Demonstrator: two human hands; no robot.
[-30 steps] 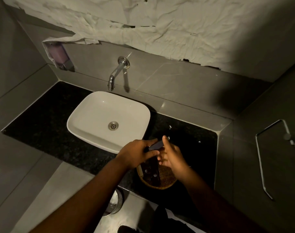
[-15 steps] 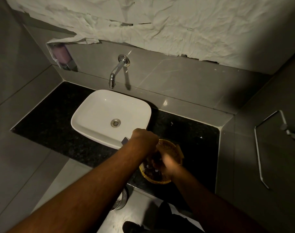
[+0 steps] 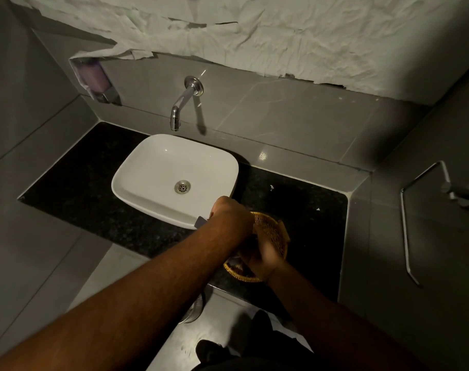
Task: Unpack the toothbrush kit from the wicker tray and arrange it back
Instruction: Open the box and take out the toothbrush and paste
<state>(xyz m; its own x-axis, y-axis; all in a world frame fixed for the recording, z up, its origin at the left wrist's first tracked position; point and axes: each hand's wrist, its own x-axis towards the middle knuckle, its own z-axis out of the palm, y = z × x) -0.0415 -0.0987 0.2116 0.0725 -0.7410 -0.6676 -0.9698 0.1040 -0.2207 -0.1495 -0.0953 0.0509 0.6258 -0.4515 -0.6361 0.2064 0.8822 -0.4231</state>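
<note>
The round wicker tray (image 3: 273,226) sits on the black counter (image 3: 308,210), right of the basin, and looks tipped up on its near edge. My right hand (image 3: 262,254) lies across it, fingers curled on the tray, blurred. My left hand (image 3: 230,216) crosses over the tray's left side, closed on a small dark toothbrush kit packet. Only the packet's grey end (image 3: 201,222) shows, sticking out left over the basin's corner. The tray's contents are hidden by my hands.
A white basin (image 3: 153,167) stands on the counter under a wall tap (image 3: 179,108). On the wall at left hangs a soap dispenser (image 3: 96,81), and at right a metal towel bar (image 3: 407,226). Below the counter edge sits a metal bin (image 3: 195,309).
My left hand drew the dark packet left, off the tray, to the basin's corner. My right hand went down into the tray, which tipped up from lying flat.
</note>
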